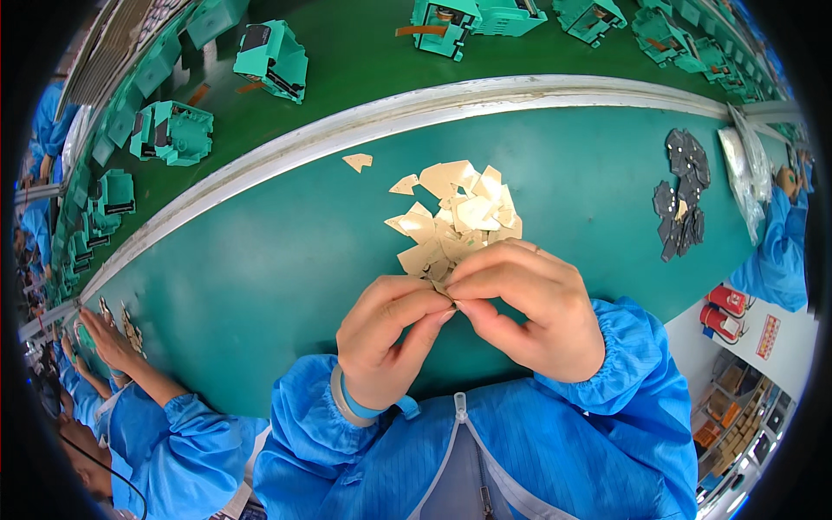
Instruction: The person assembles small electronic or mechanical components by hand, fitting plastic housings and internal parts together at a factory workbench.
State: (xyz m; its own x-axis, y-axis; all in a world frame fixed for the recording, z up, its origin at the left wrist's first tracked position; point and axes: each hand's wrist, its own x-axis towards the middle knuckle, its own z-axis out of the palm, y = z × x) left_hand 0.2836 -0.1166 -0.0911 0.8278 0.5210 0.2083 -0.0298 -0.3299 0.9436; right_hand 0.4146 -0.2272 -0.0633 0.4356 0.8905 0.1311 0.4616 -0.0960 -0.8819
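My left hand (pixel 388 338) and my right hand (pixel 536 305) meet in front of my chest, both with thumb and index finger pinched. Between the fingertips is a small thin beige piece (pixel 441 289), mostly covered by the fingers. Just beyond them lies a heap of flat, angular beige pieces (pixel 446 179) with pointed corners, overlapping one another. One such loose piece (pixel 358 162) rests apart from the heap, farther off to the left. A band circles my left wrist.
Past a pale metal rail (pixel 416 94), green plastic housings (pixel 276 62) stand on a dark green surface. Black flat pieces (pixel 681 195) and a clear plastic bag (pixel 747 169) lie at the right of the green table (pixel 251 286). Another person's hand (pixel 108 341) is at the left.
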